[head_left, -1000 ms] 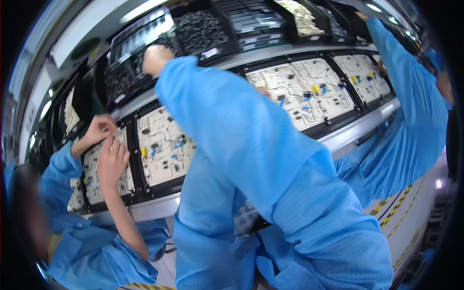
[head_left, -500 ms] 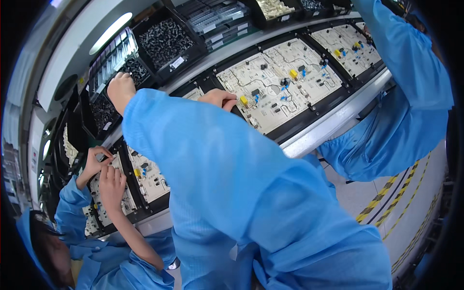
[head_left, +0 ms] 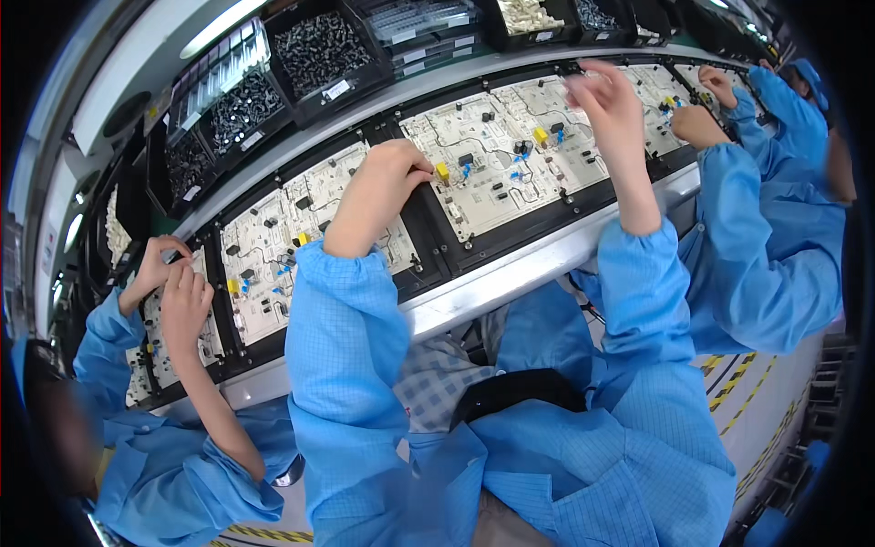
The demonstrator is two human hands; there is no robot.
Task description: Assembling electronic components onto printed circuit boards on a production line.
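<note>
My left hand (head_left: 383,187) is over the left edge of a white circuit board (head_left: 478,214), its thumb and fingertips pinched beside a yellow block-shaped component (head_left: 443,171). Whatever sits between those fingertips is hidden. Raised above the right part of the same row is my right hand (head_left: 609,114), its fingers bent and smeared by motion, so I cannot make out whether they hold anything. Small black, blue and yellow components stand on the boards, which lie in black frames (head_left: 428,232).
Behind the line stand black bins of small dark parts (head_left: 321,56) and a bin of cream parts (head_left: 529,16). A metal rail (head_left: 492,290) runs along the near edge. Co-workers' hands (head_left: 187,305) work at the left, and another's hand (head_left: 700,126) at the right.
My right hand has come back from the dark-parts bin at the left, across to above the boards on the right. My left hand stays by the yellow component, while the view has shifted.
</note>
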